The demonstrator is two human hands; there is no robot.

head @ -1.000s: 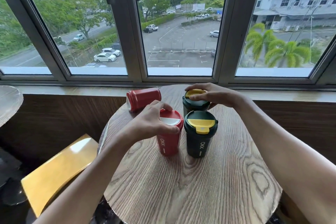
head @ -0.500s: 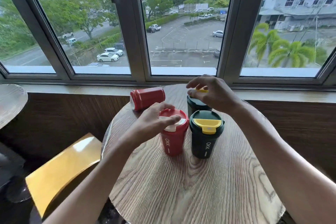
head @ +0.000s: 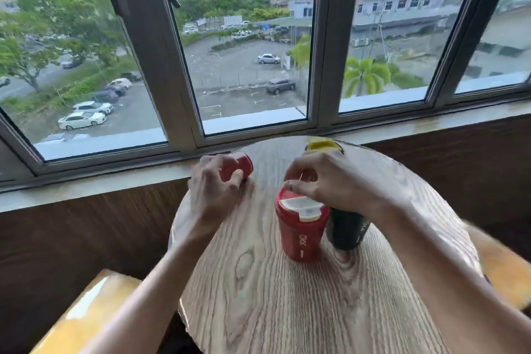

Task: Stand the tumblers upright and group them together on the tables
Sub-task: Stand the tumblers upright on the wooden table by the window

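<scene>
A round wooden bench by a window. The left hand curls around a red tumbler lying on its side near the far edge. The right hand, fingers pinched narrow, hovers over the upright red tumbler and hides the top of a dark tumbler touching it. Another yellow-lidded tumbler peeks out behind. The lying one could roll off if the grip slips. Motion blur obscures whether the right hand touches anything.
</scene>
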